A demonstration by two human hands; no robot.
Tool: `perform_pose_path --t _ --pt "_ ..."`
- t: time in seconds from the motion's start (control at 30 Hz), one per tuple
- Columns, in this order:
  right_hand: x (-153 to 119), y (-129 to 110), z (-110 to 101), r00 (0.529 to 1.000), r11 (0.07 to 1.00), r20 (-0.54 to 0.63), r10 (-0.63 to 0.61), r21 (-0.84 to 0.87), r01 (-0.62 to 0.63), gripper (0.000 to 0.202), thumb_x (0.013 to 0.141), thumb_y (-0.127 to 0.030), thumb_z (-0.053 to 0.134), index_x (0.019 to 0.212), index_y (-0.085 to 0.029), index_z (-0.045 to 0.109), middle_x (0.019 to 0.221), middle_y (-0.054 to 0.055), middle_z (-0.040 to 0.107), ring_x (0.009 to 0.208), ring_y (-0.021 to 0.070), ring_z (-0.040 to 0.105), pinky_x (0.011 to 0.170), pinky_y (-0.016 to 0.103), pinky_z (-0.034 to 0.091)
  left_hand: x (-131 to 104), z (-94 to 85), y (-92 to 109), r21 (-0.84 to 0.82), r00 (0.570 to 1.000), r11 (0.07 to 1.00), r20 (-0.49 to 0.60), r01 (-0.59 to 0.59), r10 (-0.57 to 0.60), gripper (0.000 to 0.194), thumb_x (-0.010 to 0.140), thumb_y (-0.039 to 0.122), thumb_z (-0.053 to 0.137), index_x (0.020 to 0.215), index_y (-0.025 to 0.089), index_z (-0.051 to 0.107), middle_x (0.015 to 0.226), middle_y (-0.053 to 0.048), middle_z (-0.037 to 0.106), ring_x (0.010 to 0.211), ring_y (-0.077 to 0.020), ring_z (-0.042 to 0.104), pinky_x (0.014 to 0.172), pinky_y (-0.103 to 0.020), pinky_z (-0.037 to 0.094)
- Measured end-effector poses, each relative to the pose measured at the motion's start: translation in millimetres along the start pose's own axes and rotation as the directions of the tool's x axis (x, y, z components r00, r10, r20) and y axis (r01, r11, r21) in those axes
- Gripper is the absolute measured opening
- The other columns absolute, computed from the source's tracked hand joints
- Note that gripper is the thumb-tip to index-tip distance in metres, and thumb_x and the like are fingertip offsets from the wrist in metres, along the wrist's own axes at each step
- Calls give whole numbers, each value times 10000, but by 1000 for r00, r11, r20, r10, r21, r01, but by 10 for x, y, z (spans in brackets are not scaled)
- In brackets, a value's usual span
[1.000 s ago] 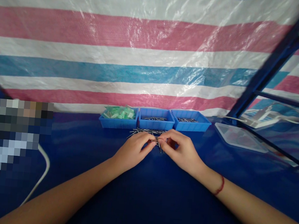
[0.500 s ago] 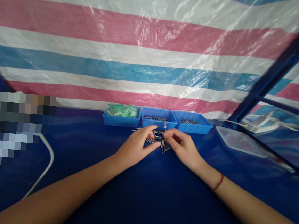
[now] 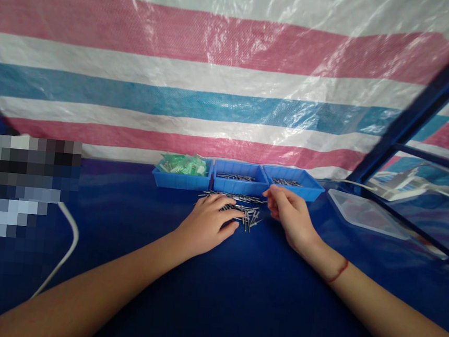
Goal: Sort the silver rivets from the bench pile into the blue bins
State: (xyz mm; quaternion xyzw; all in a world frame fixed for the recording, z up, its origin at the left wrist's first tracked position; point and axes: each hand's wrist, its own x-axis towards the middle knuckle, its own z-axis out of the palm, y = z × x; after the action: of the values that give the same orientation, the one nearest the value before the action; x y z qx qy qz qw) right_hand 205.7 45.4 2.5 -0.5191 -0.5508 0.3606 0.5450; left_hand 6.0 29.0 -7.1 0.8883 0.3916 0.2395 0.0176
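My left hand [image 3: 208, 224] rests over the left part of a loose pile of thin metal rivets [image 3: 248, 218], its fingers apart and bent down among them. To the right of the pile, my right hand [image 3: 289, 216] is raised in front of the right blue bin [image 3: 304, 192], thumb and forefinger pinched together. The rivet it held a moment ago is mostly hidden by the fingers. More rivets lie in that bin and in the middle blue bin [image 3: 239, 186]. Small green-and-clear plastic packets [image 3: 185, 164] fill the left blue bin [image 3: 182, 181].
The three bins stand side by side on the dark blue table [image 3: 212, 304], before a striped plastic sheet [image 3: 216, 78]. A clear plastic lid [image 3: 365, 215] and a white power strip [image 3: 399, 189] are at right. A white cable [image 3: 72, 234] runs at left.
My right hand has moved right, away from the pile towards the right bin, with its fingers pinched. My left hand has lowered its fingers onto the rivets.
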Motion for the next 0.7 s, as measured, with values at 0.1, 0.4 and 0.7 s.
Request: perform_pose_path --t 0.1,0.4,0.7 --pt "-120 -31 68 987 978 132 -97 -170 119 355 830 -463 496 680 -161 608 546 -29 475 503 101 426 486 228 332 1 4 6 -7 1000 1000 -7 18 -18 200 865 306 522 1016 261 645 1150 -33 595 1096 -226 499 933 -421 379" --pt "-202 -103 116 951 936 260 -169 -260 237 357 854 -417 458 617 -171 563 551 -18 491 541 118 459 527 233 360 -1 -4 16 36 999 999 -15 36 -36 194 877 273 504 1015 250 638 1078 -30 600 1008 -223 513 863 -401 399" --pt "-189 -53 129 927 913 313 -207 -279 298 338 856 -376 454 633 -163 595 566 -8 527 555 119 494 544 231 383 -1 -22 29 14 999 999 -8 51 -51 190 925 263 439 896 212 619 945 -16 614 896 -189 537 801 -342 392"
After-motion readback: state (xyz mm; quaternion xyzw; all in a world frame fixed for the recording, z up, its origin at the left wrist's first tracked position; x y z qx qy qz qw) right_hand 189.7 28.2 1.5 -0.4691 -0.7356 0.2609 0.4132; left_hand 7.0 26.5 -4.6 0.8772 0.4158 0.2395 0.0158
